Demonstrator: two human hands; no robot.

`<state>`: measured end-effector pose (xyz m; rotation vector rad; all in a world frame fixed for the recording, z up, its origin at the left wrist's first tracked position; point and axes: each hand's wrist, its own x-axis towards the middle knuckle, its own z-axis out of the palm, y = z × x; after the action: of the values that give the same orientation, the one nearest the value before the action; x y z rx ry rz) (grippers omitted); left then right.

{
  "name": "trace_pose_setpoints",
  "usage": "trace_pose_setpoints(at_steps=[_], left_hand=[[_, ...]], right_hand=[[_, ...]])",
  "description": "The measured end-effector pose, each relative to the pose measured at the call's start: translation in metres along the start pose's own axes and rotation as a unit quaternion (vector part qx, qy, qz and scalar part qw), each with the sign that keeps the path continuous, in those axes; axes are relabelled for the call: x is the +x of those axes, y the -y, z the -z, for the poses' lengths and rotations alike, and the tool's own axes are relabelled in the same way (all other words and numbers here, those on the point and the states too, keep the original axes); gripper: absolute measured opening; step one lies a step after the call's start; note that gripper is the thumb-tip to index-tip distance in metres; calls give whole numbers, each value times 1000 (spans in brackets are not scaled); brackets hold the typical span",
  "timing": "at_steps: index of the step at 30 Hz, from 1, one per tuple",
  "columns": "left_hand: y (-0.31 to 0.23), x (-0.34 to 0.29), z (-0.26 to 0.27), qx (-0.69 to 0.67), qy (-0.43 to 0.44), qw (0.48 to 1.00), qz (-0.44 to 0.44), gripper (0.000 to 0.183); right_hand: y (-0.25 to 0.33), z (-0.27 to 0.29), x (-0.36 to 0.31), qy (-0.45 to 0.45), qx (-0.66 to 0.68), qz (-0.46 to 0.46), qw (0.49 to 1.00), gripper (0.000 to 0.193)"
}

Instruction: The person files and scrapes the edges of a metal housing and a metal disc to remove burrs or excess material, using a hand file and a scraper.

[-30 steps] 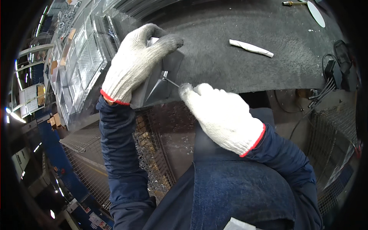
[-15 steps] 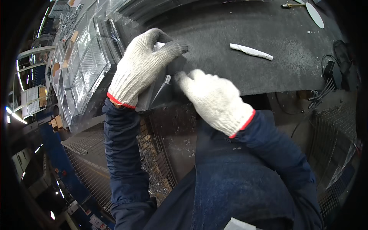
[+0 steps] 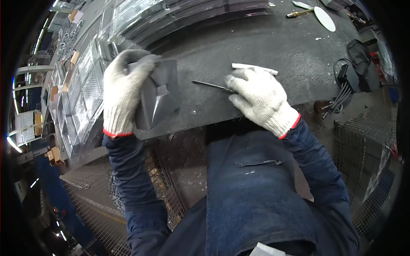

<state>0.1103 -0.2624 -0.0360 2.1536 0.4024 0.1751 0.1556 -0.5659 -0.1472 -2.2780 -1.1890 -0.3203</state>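
Observation:
My left hand (image 3: 128,87), in a white knit glove with red cuff, is closed on the left side of a dark grey angular part (image 3: 164,91). The part has flat faces and a small shiny patch, and rests at the table's near edge. My right hand (image 3: 262,91), gloved alike, is closed around a thin dark rod-like tool (image 3: 209,85). Its tip points left toward the grey part, apart from it. Its grip end is hidden in the glove. Just beyond that hand lies a white wrapped stick (image 3: 260,68) on the dark table (image 3: 205,51).
Clear plastic trays or frames (image 3: 83,89) are piled at the left, with more along the far edge. A white oval disc (image 3: 324,19) lies far right near a brass-coloured tool (image 3: 299,13). Black cables (image 3: 339,100) hang at the right. Wire mesh baskets (image 3: 369,126) stand below.
My right hand has drawn away to the right from the grey part, and the thin tool now shows. The part is tilted into fuller view. The whole view has shifted.

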Motion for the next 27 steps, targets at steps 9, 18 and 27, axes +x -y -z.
trace_pose_setpoints(at_steps=[9,18,27], left_hand=[[13,-3,-15,16,98,995,-11,37],[22,8,-23,85,107,990,-36,47],[29,4,-21,75,93,993,-23,49]], right_hand=[[-44,9,-14,-45,-99,-94,990,20],[55,-33,5,5,145,2,989,28],[83,-31,27,49,-17,67,996,24]])
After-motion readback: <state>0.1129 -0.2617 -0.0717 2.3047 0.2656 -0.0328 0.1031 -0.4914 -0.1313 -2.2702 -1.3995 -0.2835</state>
